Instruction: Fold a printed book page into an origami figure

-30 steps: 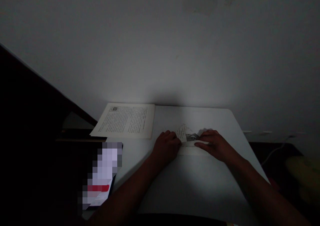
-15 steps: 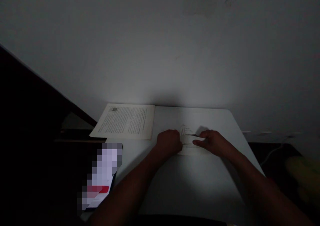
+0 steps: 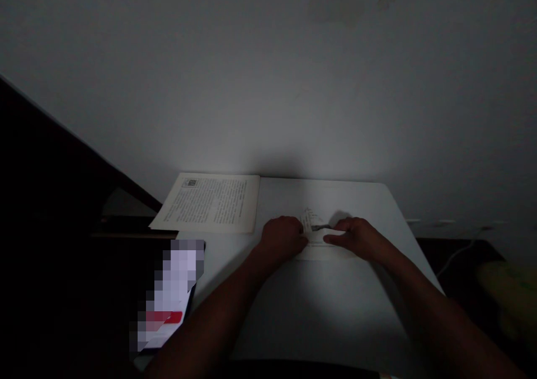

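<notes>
A small folded printed paper (image 3: 315, 234) lies on the white table (image 3: 319, 306) near its far side. My left hand (image 3: 283, 238) rests on the paper's left end with its fingers curled and pinched on it. My right hand (image 3: 356, 238) presses on the right end, fingers drawn together over a raised flap. The dim light hides the fine folds of the paper.
A printed sheet of text (image 3: 212, 202) lies at the table's far left corner. A phone with a lit screen (image 3: 170, 298) rests at the left edge. A grey wall (image 3: 268, 76) rises right behind the table. Dark furniture fills the left side.
The raised printed flap of the paper has been folded down flatter, and both hands have drawn closer together on it.
</notes>
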Available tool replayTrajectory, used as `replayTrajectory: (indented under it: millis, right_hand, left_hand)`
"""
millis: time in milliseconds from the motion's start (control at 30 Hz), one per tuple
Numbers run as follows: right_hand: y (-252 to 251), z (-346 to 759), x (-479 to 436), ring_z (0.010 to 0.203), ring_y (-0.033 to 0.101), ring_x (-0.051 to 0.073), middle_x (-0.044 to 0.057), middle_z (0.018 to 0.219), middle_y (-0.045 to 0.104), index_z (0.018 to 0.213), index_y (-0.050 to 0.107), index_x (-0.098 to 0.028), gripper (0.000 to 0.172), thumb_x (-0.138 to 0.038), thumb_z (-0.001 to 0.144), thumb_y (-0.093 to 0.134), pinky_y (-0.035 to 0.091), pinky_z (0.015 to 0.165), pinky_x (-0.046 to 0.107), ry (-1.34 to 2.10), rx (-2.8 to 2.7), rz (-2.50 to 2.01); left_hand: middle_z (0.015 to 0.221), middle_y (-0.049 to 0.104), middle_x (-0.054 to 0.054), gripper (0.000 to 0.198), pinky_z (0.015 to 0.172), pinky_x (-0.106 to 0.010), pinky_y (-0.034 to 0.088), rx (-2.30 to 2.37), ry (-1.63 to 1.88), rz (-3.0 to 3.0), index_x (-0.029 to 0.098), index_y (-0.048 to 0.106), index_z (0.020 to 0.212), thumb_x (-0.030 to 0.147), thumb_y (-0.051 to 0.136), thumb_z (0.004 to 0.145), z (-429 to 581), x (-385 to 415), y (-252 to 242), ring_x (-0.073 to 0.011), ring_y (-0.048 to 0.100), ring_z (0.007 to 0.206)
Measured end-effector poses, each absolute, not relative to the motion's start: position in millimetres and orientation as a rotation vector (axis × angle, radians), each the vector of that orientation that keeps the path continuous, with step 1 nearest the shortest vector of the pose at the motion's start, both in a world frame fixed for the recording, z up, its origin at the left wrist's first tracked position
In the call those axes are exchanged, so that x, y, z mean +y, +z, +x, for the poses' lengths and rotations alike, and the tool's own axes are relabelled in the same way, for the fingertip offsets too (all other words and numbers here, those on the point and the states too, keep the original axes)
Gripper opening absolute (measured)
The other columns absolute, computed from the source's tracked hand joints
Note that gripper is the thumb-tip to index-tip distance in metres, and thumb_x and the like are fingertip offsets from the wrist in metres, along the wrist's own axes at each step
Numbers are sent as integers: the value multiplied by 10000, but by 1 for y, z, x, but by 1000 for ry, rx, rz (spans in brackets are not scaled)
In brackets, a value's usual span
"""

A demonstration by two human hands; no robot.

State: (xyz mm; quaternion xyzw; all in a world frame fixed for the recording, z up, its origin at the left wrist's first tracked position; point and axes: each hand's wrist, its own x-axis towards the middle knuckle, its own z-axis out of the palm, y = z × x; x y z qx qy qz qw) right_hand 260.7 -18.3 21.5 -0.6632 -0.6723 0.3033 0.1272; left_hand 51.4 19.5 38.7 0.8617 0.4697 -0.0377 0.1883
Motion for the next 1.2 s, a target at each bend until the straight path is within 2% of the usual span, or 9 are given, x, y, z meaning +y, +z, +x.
replayTrajectory:
  millis: [300, 833, 1033, 1200]
  right_hand:
    - [17, 266, -17, 482, 441, 102, -28, 539, 527, 642, 676, -187, 333, -514, 691, 633, 328, 469, 232, 1085, -1864, -1903]
    - [35, 249, -9, 473, 505, 129, 0, 493, 565, 674, 718, -172, 293, -451, 668, 626, 331, 468, 249, 968, -1949, -2109]
    - [37, 246, -12, 489, 543, 142, 14, 521, 607, 694, 717, -177, 289, -441, 688, 601, 345, 476, 253, 905, -1979, -2092]
    - [33, 244, -15, 466, 509, 139, 4, 482, 572, 585, 661, -195, 353, -529, 684, 602, 315, 462, 257, 806, -2028, -2069]
  left_hand:
    - [934, 697, -62, 269, 754, -304, 475, 1279, -67, 2370, 218, 713, 899, 399, 585, 747, 44, 22, 34, -223, 634, 878]
    - [1026, 680, -123, 332, 784, -350, 507, 1359, -231, 2371, 153, 647, 975, 355, 575, 722, 53, 24, 40, -261, 640, 934]
    - [1058, 668, -131, 488, 785, -364, 507, 1354, -261, 2334, 160, 628, 1022, 542, 542, 731, 56, 25, 43, -276, 630, 959]
    - [984, 686, -134, 467, 769, -364, 506, 1408, -226, 2368, 167, 640, 1001, 540, 538, 740, 59, 23, 39, -278, 641, 932]
